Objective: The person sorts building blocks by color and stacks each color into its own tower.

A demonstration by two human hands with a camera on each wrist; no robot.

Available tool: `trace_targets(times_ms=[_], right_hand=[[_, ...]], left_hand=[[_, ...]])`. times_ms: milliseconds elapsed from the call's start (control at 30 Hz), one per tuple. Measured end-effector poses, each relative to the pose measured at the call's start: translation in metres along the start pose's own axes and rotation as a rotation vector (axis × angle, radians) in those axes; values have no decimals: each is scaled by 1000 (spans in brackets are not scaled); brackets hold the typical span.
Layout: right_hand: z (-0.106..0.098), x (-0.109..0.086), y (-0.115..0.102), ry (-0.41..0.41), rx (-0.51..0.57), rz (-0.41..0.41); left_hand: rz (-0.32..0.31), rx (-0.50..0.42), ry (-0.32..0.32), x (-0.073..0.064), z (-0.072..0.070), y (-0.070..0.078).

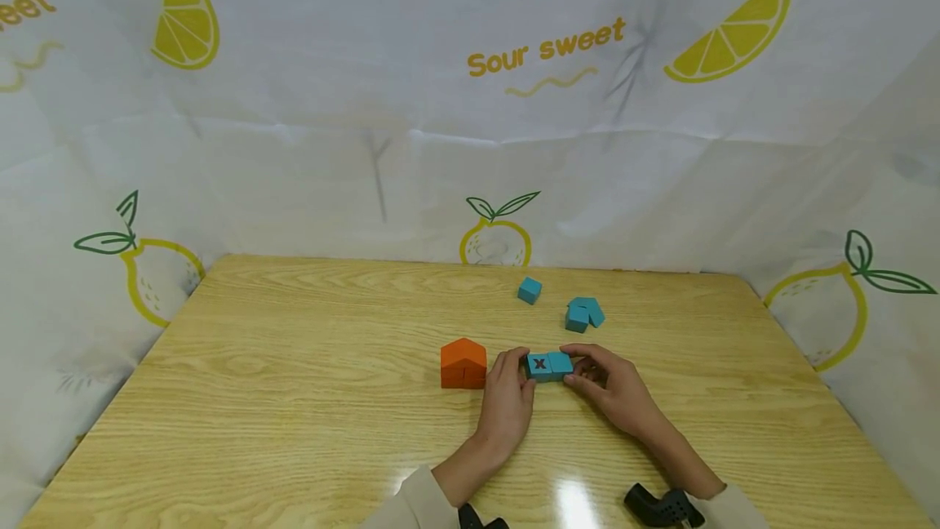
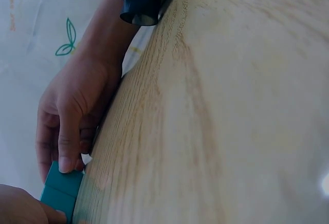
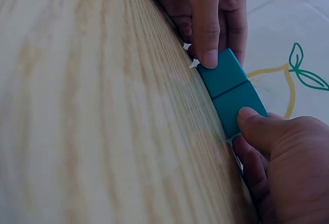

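Observation:
Two blue cubes stand side by side on the table, touching each other. My left hand (image 1: 505, 402) pinches the left cube (image 1: 539, 366), which has a dark X on its top. The right cube (image 1: 561, 364) is between the thumb and fingers of my right hand (image 1: 615, 388). In the right wrist view, a thin seam shows between the two blue cubes (image 3: 226, 75), with one thumb on each. Just left of my left hand stands an orange house-shaped group of blocks (image 1: 463, 357).
Behind the hands are a single blue cube (image 1: 529, 291) and, to its right, another blue cube (image 1: 577, 319) close against a blue angled piece (image 1: 589, 306). The wooden table (image 1: 294, 398) ends at a white printed cloth (image 1: 352, 186) at the back and sides.

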State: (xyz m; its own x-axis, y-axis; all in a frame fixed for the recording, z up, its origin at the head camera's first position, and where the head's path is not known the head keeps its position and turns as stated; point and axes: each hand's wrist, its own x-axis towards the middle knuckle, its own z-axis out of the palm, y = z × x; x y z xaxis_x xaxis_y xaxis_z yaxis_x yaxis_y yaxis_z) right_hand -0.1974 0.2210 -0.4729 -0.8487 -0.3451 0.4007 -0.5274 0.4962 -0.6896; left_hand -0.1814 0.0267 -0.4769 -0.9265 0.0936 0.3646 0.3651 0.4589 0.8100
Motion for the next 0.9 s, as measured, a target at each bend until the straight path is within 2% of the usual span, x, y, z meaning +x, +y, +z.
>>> trace_targets(times_ms=[267, 600, 733, 900], right_hand=[[0, 1, -2, -6, -15, 12], [-7, 6, -36, -22, 7, 17], [-7, 6, -37, -31, 25, 31], [-7, 5, -35, -36, 40, 33]], left_hand=[[-11, -11, -6, 0, 0, 0], [-16, -2, 3, 1, -1, 1], [-27, -2, 0, 0, -1, 1], [-6, -7, 5, 0, -1, 0]])
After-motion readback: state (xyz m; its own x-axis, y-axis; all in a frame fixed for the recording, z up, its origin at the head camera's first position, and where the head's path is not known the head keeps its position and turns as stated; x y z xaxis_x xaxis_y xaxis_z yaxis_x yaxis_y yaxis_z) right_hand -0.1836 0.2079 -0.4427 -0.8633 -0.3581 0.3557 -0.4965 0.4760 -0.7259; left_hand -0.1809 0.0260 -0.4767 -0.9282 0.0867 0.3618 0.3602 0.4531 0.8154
